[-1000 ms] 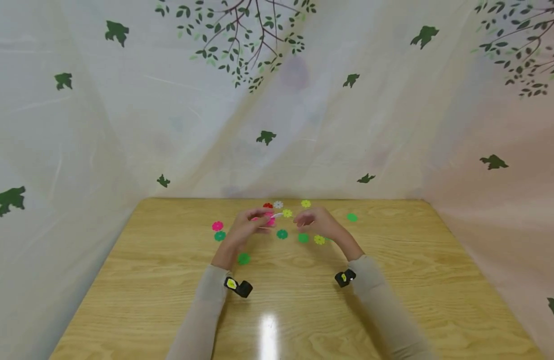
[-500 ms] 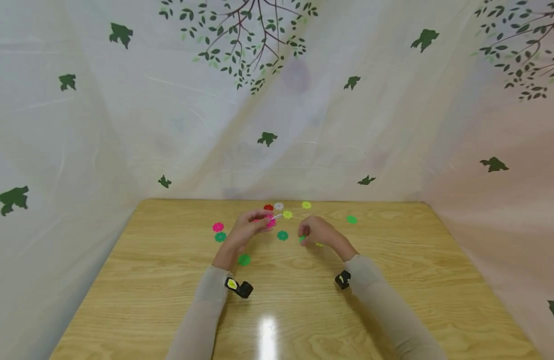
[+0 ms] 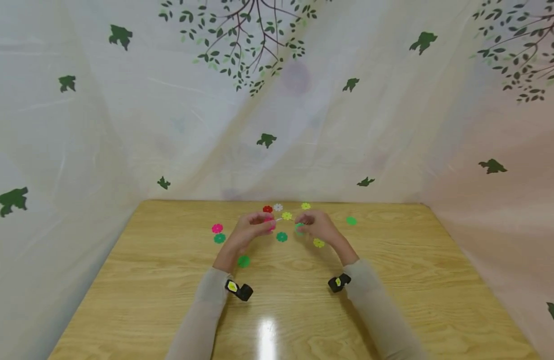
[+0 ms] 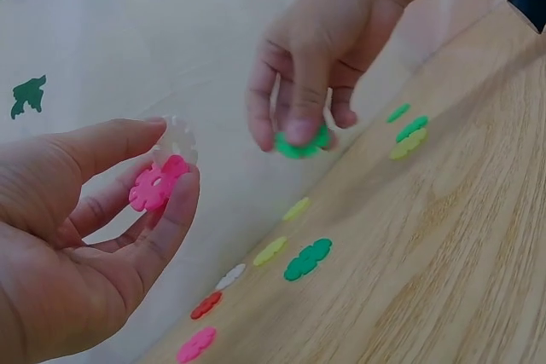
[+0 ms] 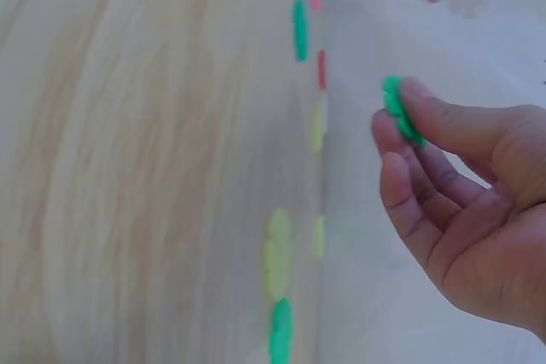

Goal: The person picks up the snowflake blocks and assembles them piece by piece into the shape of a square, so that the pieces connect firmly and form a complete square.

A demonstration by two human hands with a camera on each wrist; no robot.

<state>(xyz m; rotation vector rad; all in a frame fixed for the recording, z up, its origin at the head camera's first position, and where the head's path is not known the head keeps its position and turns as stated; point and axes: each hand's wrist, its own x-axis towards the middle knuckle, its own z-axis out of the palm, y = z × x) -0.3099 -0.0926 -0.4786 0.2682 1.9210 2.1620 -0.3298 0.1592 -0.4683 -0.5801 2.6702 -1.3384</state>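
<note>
Between thumb and fingertips, my left hand point(image 3: 253, 226) pinches a pink flower-shaped plastic disc point(image 4: 152, 187) joined to a translucent white disc point(image 4: 180, 142), both raised above the table. To its right, my right hand point(image 3: 319, 227) pinches a green flower-shaped disc point(image 5: 397, 110) by thumb and fingers, also off the table. The two hands are apart with a short gap between them. Beneath that gap lie a yellow disc point(image 3: 287, 216) and a dark green disc point(image 3: 282, 237).
Several more flower discs lie flat on the wooden table point(image 3: 169, 300): a pink one point(image 3: 217, 228) at left, a red one point(image 3: 267, 209) at the back, a yellow one point(image 3: 319, 243) under my right hand, and a green one point(image 3: 351, 220) farther right. A printed curtain point(image 3: 205, 125) borders the table.
My right hand has come down to the table, picked up the green disc and raised it toward my left hand. My left hand has kept its place, still gripping the pink and white discs.
</note>
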